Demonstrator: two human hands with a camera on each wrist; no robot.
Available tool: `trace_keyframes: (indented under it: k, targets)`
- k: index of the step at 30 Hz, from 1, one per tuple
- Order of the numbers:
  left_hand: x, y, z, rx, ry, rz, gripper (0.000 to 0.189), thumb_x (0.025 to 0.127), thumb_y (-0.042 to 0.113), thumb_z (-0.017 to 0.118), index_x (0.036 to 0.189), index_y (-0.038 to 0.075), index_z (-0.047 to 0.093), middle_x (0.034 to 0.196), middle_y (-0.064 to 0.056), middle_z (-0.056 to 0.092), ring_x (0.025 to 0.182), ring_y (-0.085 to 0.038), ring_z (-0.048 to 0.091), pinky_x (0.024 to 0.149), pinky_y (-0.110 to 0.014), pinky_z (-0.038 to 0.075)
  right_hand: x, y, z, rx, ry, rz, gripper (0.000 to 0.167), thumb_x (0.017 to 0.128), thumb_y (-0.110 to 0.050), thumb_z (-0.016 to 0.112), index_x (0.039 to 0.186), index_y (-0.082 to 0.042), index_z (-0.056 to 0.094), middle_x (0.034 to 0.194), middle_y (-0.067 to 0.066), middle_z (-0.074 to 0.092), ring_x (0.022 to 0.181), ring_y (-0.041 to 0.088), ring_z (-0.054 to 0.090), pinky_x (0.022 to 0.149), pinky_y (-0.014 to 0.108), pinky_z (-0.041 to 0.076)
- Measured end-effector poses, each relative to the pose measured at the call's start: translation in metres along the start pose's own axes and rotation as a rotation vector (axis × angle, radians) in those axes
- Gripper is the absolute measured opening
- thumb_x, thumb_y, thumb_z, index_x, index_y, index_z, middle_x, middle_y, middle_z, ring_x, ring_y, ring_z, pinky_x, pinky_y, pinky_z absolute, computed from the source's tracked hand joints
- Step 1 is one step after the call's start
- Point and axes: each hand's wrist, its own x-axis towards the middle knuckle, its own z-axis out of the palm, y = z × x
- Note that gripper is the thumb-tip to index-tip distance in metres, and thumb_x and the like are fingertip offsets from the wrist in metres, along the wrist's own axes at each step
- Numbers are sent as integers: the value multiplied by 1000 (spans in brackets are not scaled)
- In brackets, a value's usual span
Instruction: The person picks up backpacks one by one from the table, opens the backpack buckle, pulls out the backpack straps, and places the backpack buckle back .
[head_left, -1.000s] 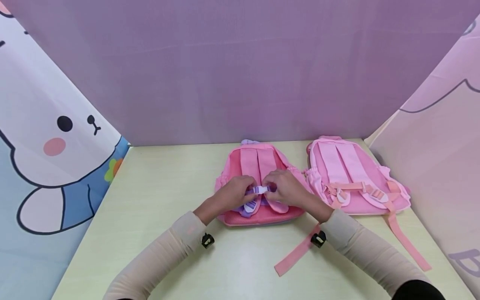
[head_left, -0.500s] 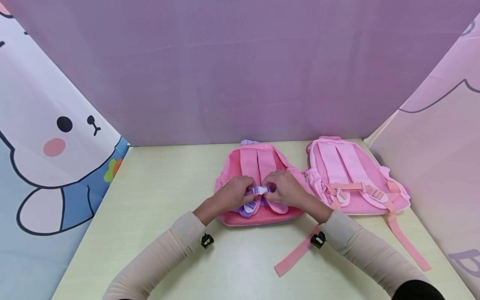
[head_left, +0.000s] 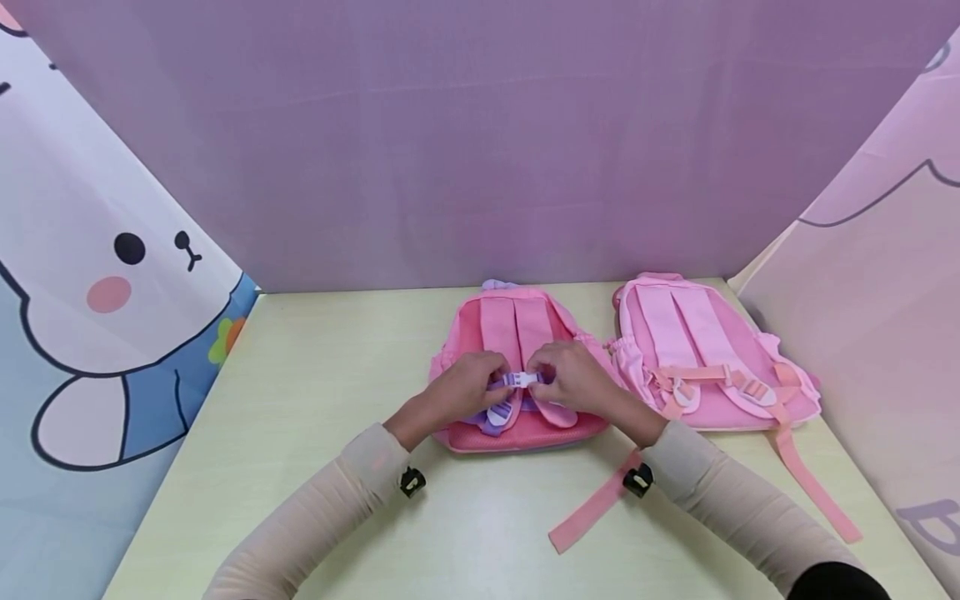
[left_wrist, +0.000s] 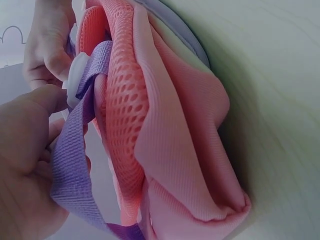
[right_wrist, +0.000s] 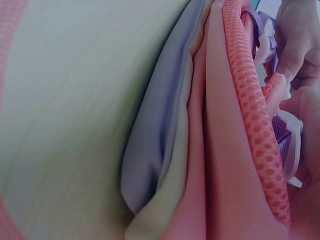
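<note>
A pink backpack (head_left: 491, 317) lies on the table with its shoulder straps facing up. Across those straps runs a purple chest strap (head_left: 497, 384) with a white side-release buckle (head_left: 522, 380) whose two halves sit together. My left hand (head_left: 468, 385) pinches the strap on the buckle's left side. On the other side, my right hand (head_left: 573, 377) pinches the strap's right end. Purple webbing (left_wrist: 75, 160) hangs by the left palm in the left wrist view. White plastic adjusters (right_wrist: 295, 145) show beside the fingers in the right wrist view. The exact fingertip contact is partly hidden.
A second, lighter pink backpack (head_left: 720, 350) lies close on the right. Its loose peach straps (head_left: 813, 483) trail over the pale table (head_left: 322, 467), one passing near my right wrist. A purple backdrop (head_left: 480, 150) stands behind, with printed side panels (head_left: 112, 350).
Both hands stay at the buckle. They have drawn very slightly apart, the left one shifting a little left. The backpacks have not moved.
</note>
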Motion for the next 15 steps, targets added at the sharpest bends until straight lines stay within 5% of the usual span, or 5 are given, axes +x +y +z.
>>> trace_keyframes:
  k: [15]
  targets:
    - [0,-6,2,16,28,32,18,95,23,72,105,9,67,89,2,65,75,-5,58,65,-15,52,-4,0,-1,39,-41,75,11,82,-16,78,90,-16,71,79,-7,62,76,10,52,71,26,45]
